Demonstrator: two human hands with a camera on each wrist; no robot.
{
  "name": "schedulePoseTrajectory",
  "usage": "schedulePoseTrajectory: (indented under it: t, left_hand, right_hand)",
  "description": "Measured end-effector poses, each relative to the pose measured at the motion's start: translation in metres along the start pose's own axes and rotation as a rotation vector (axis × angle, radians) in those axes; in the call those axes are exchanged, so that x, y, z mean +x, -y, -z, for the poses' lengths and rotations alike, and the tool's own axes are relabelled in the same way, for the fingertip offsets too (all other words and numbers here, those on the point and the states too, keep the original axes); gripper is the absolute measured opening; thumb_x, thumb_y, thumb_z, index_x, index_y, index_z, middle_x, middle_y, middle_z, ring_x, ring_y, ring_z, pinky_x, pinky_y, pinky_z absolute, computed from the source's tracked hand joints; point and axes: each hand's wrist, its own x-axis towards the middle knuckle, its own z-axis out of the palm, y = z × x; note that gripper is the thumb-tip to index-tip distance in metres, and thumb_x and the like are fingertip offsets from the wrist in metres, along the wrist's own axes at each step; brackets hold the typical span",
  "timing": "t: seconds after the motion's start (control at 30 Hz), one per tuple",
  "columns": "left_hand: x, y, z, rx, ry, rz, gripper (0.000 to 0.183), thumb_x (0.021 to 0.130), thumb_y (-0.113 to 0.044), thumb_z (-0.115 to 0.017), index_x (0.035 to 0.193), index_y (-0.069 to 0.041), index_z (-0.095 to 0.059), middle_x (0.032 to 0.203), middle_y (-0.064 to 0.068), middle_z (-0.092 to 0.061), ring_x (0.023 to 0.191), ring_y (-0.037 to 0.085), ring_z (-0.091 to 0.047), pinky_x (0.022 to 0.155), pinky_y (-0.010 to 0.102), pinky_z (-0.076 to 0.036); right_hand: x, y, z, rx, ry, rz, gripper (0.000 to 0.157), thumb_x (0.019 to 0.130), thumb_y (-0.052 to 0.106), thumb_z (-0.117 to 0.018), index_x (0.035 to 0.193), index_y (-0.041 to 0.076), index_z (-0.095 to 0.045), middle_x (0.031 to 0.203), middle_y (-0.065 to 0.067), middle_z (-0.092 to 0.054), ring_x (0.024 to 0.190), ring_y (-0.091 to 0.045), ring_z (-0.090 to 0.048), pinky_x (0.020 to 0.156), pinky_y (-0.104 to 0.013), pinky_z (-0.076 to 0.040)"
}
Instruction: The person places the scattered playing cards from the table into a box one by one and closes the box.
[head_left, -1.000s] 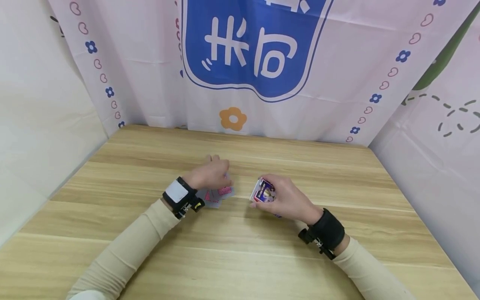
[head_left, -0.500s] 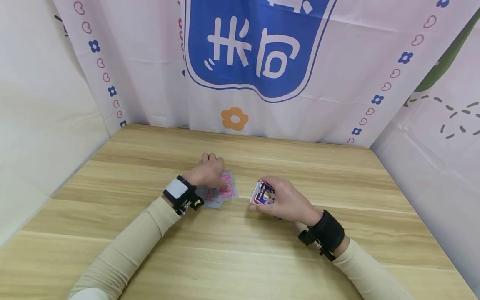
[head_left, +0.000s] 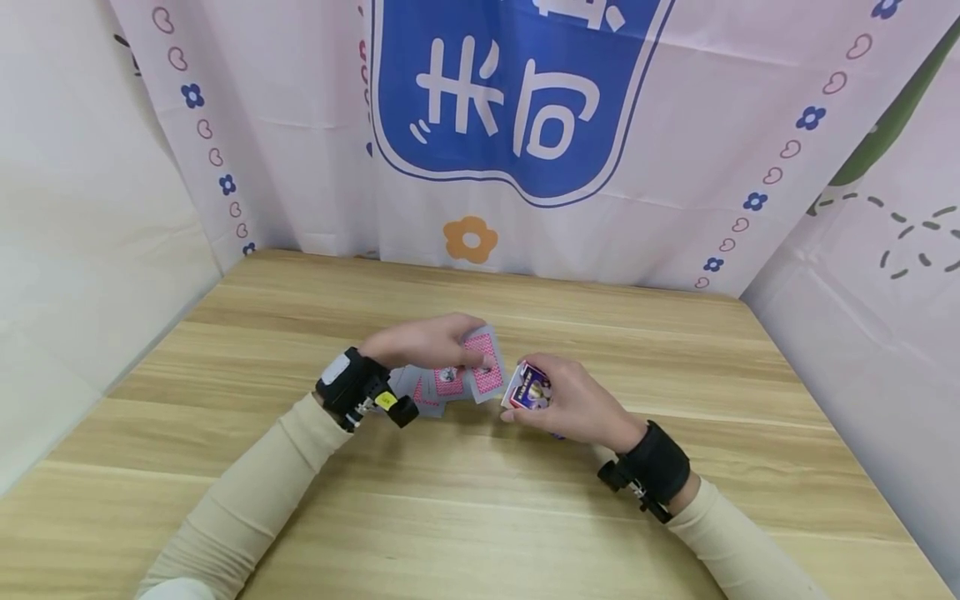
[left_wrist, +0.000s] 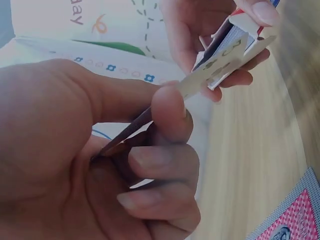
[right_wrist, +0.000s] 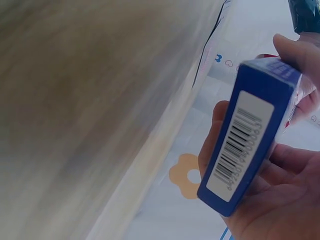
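Between the thumb and fingers of my left hand (head_left: pixel 423 342) is a playing card (head_left: pixel 485 373), its pink-patterned back up in the head view. My right hand (head_left: pixel 581 404) grips a small blue card box (head_left: pixel 533 388), tilted with its mouth toward the left hand. In the left wrist view the far end of the held card (left_wrist: pixel 202 77) overlaps the box's mouth, where the edges of other cards (left_wrist: pixel 231 39) show inside. The right wrist view shows the box's blue end with a barcode label (right_wrist: pixel 239 145). Several more cards (head_left: pixel 448 382) lie overlapping on the table beneath my left hand, partly hidden.
The wood-grain table (head_left: pixel 480 517) runs back to a white printed curtain (head_left: pixel 315 167) with a blue emblem. White cloth walls (head_left: pixel 82 233) stand on the left and right sides.
My left hand has picked up one card from the spread ones and brought it right, toward the box. The right hand and the box stay in almost the same place.
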Motion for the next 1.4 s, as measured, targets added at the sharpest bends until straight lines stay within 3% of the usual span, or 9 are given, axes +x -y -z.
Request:
schedulePoseTrajectory:
  t: [0.1, 0.23, 0.53, 0.67, 0.8, 0.93, 1.07, 1.13, 1.4]
  left_hand:
    - [-0.003, -0.003, 0.000, 0.020, -0.014, 0.024, 0.047, 0.108, -0.027, -0.059, 0.147, -0.003, -0.049, 0.093, 0.000, -0.065, 0.088, 0.023, -0.066, 0.099, 0.047, -0.050]
    - [-0.005, -0.004, 0.001, 0.028, -0.050, 0.077, 0.074, 0.107, -0.029, -0.060, 0.165, -0.001, -0.022, 0.094, 0.001, -0.066, 0.092, 0.026, -0.067, 0.107, 0.043, -0.044]
    - [-0.005, -0.006, 0.001, -0.001, -0.061, 0.076, 0.076, 0.107, -0.030, -0.059, 0.166, -0.002, -0.020, 0.091, 0.002, -0.066, 0.090, 0.029, -0.066, 0.091, 0.041, -0.051]
    - [-0.002, -0.006, -0.001, -0.021, -0.068, 0.054, 0.059, 0.107, -0.028, -0.059, 0.157, -0.003, -0.039, 0.090, 0.001, -0.065, 0.085, 0.023, -0.064, 0.083, 0.037, -0.050]
    - [0.004, -0.006, -0.008, -0.039, -0.081, 0.021, 0.028, 0.108, -0.027, -0.059, 0.128, -0.008, -0.057, 0.094, 0.002, -0.065, 0.083, 0.018, -0.060, 0.071, 0.029, -0.046]
    - [0.010, -0.005, -0.019, -0.058, -0.132, 0.047, 0.031, 0.108, -0.026, -0.057, 0.132, -0.007, -0.054, 0.094, 0.003, -0.064, 0.085, 0.023, -0.060, 0.065, 0.026, -0.041]
    - [0.011, -0.008, -0.026, -0.045, -0.171, 0.050, 0.028, 0.109, -0.027, -0.055, 0.130, -0.007, -0.053, 0.095, 0.004, -0.061, 0.086, 0.022, -0.060, 0.066, 0.026, -0.044]
    - [0.011, -0.010, -0.028, -0.044, -0.187, 0.032, 0.022, 0.110, -0.026, -0.053, 0.123, -0.008, -0.054, 0.096, 0.004, -0.060, 0.086, 0.021, -0.059, 0.066, 0.027, -0.044]
    - [0.011, -0.012, -0.028, -0.101, -0.220, 0.010, 0.020, 0.112, -0.027, -0.049, 0.123, -0.011, -0.055, 0.094, 0.004, -0.059, 0.078, 0.018, -0.052, 0.062, 0.026, -0.038]
  right_hand:
    - [0.000, 0.000, 0.000, 0.006, 0.000, 0.000, 0.048, 0.084, 0.038, -0.089, 0.115, 0.012, -0.063, 0.088, 0.003, -0.066, 0.071, -0.007, -0.061, 0.057, -0.023, -0.054]
    - [-0.001, 0.000, 0.001, 0.009, 0.000, -0.010, 0.046, 0.084, 0.038, -0.089, 0.114, 0.013, -0.064, 0.089, 0.003, -0.067, 0.071, -0.006, -0.062, 0.058, -0.023, -0.055]
    - [0.000, 0.000, 0.000, -0.002, 0.004, 0.000, 0.051, 0.084, 0.039, -0.089, 0.118, 0.010, -0.064, 0.095, 0.001, -0.070, 0.075, -0.006, -0.063, 0.061, -0.022, -0.056]
    - [0.000, -0.002, -0.001, -0.003, 0.003, -0.001, 0.051, 0.085, 0.039, -0.089, 0.119, 0.010, -0.064, 0.095, 0.001, -0.070, 0.075, -0.006, -0.064, 0.061, -0.022, -0.056]
    - [0.000, -0.002, -0.002, 0.005, 0.004, 0.011, 0.050, 0.085, 0.038, -0.089, 0.119, 0.012, -0.065, 0.095, 0.002, -0.070, 0.074, -0.006, -0.063, 0.060, -0.022, -0.055]
    - [-0.001, 0.000, -0.002, 0.002, -0.010, 0.012, 0.049, 0.086, 0.038, -0.088, 0.120, 0.012, -0.064, 0.094, 0.002, -0.069, 0.072, -0.006, -0.063, 0.058, -0.023, -0.054]
    - [-0.001, 0.002, -0.001, -0.019, -0.042, -0.005, 0.048, 0.084, 0.037, -0.089, 0.118, 0.012, -0.066, 0.093, 0.003, -0.069, 0.071, -0.006, -0.062, 0.057, -0.022, -0.053]
    - [0.000, 0.004, 0.000, -0.027, -0.058, -0.015, 0.047, 0.083, 0.037, -0.090, 0.115, 0.012, -0.066, 0.091, 0.003, -0.069, 0.071, -0.006, -0.061, 0.057, -0.022, -0.052]
    - [0.000, 0.005, 0.002, -0.025, -0.087, -0.034, 0.046, 0.083, 0.038, -0.091, 0.112, 0.012, -0.066, 0.087, 0.002, -0.068, 0.069, -0.007, -0.060, 0.056, -0.022, -0.050]
